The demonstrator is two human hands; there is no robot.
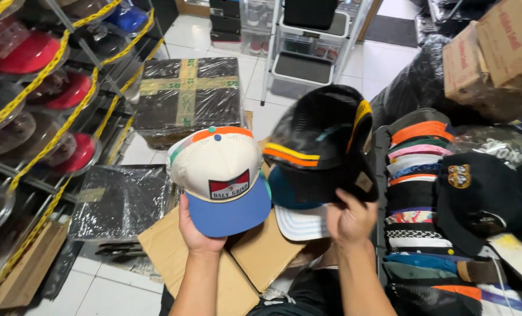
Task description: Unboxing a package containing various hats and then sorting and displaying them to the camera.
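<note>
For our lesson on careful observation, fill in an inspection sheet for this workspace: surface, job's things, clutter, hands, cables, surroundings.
Surface: flattened brown cardboard lying on a white tiled floor.
Job's things: cream cap with blue brim; black cap with yellow and orange stripes.
Clutter: row of stacked caps at right; loose black caps; plastic-wrapped parcels.
Hands: left hand holds the cream cap from below; right hand grips the black cap.
Cables: nothing seen.
Surroundings: rack of red caps with yellow tape at left; white step stool; cardboard boxes at upper right.

Bright, even light — slight motion blur
</note>
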